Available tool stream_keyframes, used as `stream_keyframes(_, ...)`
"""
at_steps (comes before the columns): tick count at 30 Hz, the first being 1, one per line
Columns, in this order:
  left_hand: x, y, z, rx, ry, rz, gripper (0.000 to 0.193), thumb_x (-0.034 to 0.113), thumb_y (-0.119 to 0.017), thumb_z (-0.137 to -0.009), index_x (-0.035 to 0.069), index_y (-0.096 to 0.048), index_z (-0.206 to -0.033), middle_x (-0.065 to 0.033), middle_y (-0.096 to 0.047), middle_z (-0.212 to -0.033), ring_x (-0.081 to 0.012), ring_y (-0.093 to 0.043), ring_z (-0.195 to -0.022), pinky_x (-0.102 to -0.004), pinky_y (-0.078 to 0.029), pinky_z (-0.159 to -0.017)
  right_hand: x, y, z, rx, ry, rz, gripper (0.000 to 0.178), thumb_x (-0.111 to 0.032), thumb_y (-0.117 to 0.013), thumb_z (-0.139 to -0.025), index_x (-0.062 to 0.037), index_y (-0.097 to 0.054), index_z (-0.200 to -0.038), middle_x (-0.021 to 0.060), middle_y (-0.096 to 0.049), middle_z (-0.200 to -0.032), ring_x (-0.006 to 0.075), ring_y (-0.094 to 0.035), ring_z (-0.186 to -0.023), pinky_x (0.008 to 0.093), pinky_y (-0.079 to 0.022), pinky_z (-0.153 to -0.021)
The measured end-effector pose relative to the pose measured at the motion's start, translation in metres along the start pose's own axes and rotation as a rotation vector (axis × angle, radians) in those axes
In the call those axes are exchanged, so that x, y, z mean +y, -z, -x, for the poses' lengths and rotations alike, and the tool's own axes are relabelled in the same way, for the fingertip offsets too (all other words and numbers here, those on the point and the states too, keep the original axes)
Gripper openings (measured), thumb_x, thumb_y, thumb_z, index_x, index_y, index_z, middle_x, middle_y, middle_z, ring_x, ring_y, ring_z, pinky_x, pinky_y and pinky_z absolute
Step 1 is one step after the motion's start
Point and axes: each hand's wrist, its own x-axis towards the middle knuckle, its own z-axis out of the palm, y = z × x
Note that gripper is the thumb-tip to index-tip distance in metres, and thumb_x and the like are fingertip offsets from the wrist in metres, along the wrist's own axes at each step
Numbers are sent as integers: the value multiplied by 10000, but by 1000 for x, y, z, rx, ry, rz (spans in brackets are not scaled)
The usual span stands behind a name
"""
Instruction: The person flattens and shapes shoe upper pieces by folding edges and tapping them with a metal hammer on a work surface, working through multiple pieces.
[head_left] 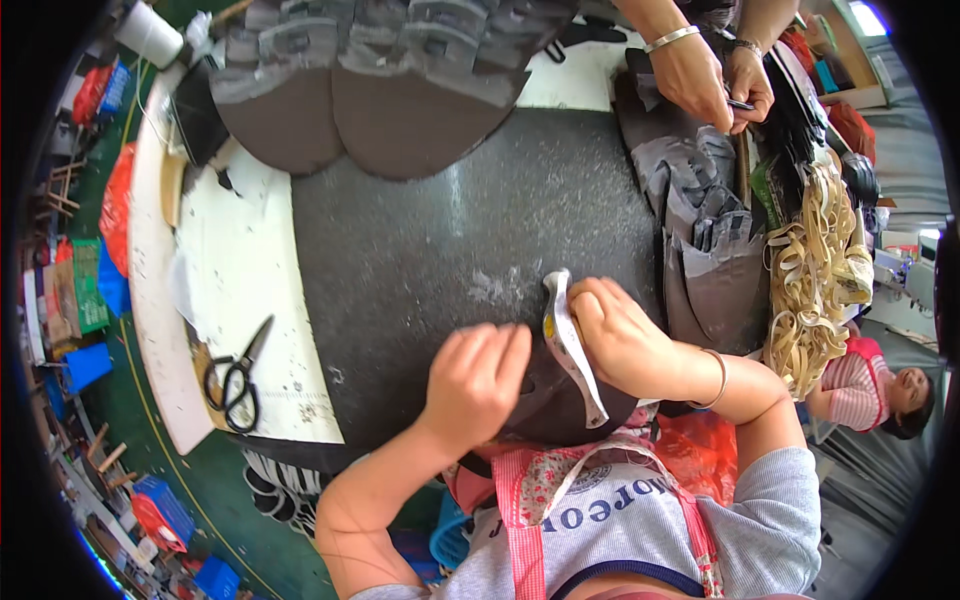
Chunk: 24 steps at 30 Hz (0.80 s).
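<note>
In the head view, my right hand (622,340) is closed, its fingers curled tightly round the near side of a long, waisted metal tool (575,365), which slants across the front of the worktop toward my apron (525,515). My left hand (475,380) sits just to the left of it, fingers bent and close together, the tips turned down out of sight; I cannot tell whether they pinch anything. Under and between my hands a dark rounded piece (545,405) shows near the front edge.

The worktop bears a scuffed dark mat (450,225), with a white board (240,240) along its left side and black-handled scissors (238,385) on that. Large dark cut pieces (415,125) overlap at the far side; more grey-smeared dark pieces (715,270) are stacked at the right, next to a heap of beige straps (810,280). Above that stack, a co-worker's two hands (690,80) meet over a small dark item (740,104).

Beyond, the green floor (150,385) carries a yellow line, and a person in a striped top (860,385) is at the right.
</note>
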Motion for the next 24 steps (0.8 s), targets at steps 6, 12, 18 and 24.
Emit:
stream_keyframes(6, -88, 16, -120, 174, 6, -278, 179, 27, -611, -843, -26, -602, -1014, -177, -620, -1051, -354, -575, -1000, -431, -461, -895, -5, 41, 20, 7, -67, -184, 209, -44, -652, -739, -4, -476, -845, 161, -533, -705, 388, -559, -689, 448, -466, -624)
stream_keyframes(12, -189, 7, -202, 200, 133, -365, 307, 95, -592, -895, -55, -542, -1158, -250, -583, -1142, -417, -545, -1072, -442, -438, -946, 33, 125, 80, 439, -392, 167, 304, 6, -701, -739, 17, -502, -969, 162, -522, -792, 397, -546, -753, 424, -444, -675)
stream_keyframes(18, -210, -5, -262, 285, 310, -229, 686, 310, -752, -803, -61, -430, -1282, -261, -546, -1133, -426, -530, -1080, -454, -448, -916, 55, 117, 104, 673, -623, 217, 306, 139, -580, -732, 44, -471, -1001, 174, -483, -936, 369, -503, -845, 381, -445, -779)
stream_keyframes(24, -198, -2, -284, 261, 254, -461, 846, 310, -848, -676, -3, -416, -1333, -200, -491, -1263, -374, -449, -1212, -460, -395, -980, 36, 111, 90, 661, -555, 104, 300, 166, -617, -666, 40, -486, -904, 169, -494, -887, 353, -515, -740, 365, -454, -692)
